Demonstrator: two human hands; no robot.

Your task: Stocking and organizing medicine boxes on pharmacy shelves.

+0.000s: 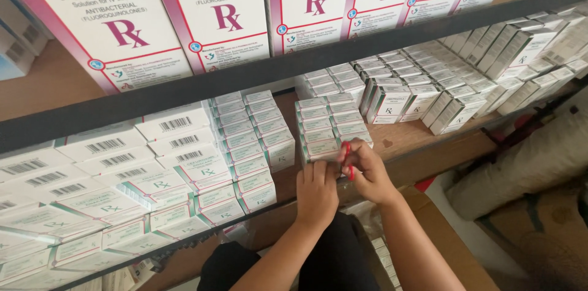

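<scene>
Both my hands meet at the front edge of a wooden shelf (422,138). My left hand (315,192) rests with fingers curled against the front of a stack of small white and green medicine boxes (327,126). My right hand (366,171) pinches a thin red band (347,155) that stretches up toward the front box of that stack. My forearms come up from the bottom of the view.
More white and green boxes (251,144) fill the shelf at left, larger white cartons (104,168) beyond them. Grey and white boxes (465,83) pack the right side. Big white and magenta cartons (214,9) stand on the shelf above. A cardboard box (441,236) sits below.
</scene>
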